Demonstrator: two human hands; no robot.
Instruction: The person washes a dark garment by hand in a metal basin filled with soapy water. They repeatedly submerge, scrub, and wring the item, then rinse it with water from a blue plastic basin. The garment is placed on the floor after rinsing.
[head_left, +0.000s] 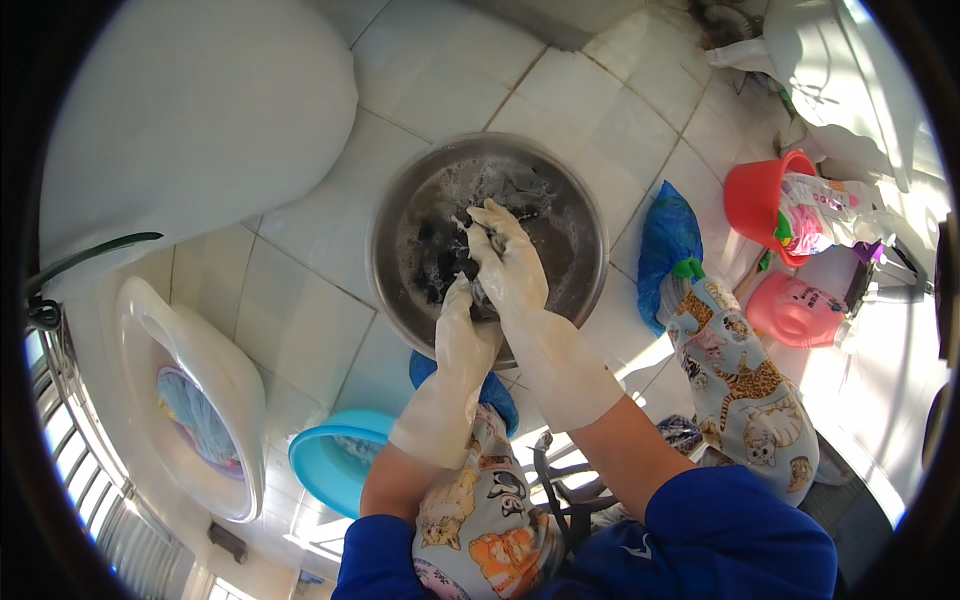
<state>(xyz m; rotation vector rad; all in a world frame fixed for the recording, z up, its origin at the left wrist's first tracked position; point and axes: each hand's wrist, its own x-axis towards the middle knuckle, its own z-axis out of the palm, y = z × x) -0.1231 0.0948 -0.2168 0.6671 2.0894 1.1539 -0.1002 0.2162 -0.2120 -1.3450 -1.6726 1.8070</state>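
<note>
A round stainless steel basin (589, 300) stands on the floor, holding murky, sudsy water and dark cloth (439, 247). Both of my hands wear long off-white rubber gloves and meet over the middle of the basin. My left hand (466, 319) is closed on a bunched piece of the dark cloth, its fingertips pointing towards the far side. Just right of it, my right hand (511, 262) curls its fingers around part of the same wet cloth, with suds on the fingertips. The hands hide much of the bunch between them.
A light blue plastic basin (300, 457) with suds sits left of my leg. Farther left, a white tub (244, 360) holds light blue fabric (202, 420). Right, beyond my blue-covered foot (667, 240), are a red bucket (750, 199) with a packet and a pink container (795, 311).
</note>
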